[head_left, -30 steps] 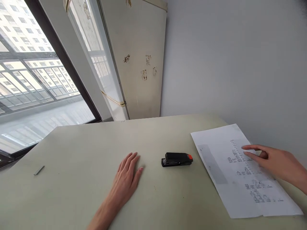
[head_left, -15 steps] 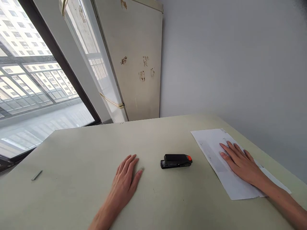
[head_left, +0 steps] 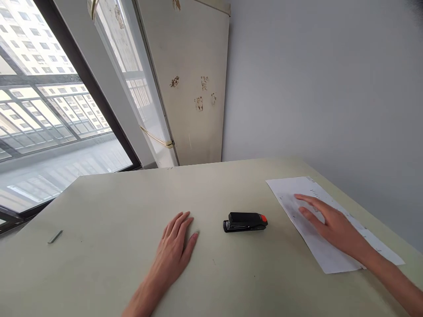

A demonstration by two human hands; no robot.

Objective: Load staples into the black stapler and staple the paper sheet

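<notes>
My left hand (head_left: 173,246) lies flat on the pale table, fingers stretched out and holding nothing. To its right, a black stapler (head_left: 245,222) with a red-orange end rests on the tabletop, apart from both hands. Over the white printed paper (head_left: 325,257) at the right is my right hand (head_left: 333,226), its thumb and index finger apart and nothing seen in its grasp. It looks slightly lifted above the sheet, and its other fingers are mostly hidden behind the index finger. More than one sheet seems to lie there, overlapping.
A small grey strip, perhaps a row of staples (head_left: 55,237), lies on the table (head_left: 109,264) at the left. Behind the far edge stands a worn white refrigerator (head_left: 194,57). A grey wall (head_left: 313,88) borders the right side, and a window (head_left: 49,110) is on the left.
My right hand has risen from lying flat on the paper, with its fingers now drawn together. My left hand stays in place on the table. The view has shifted slightly.
</notes>
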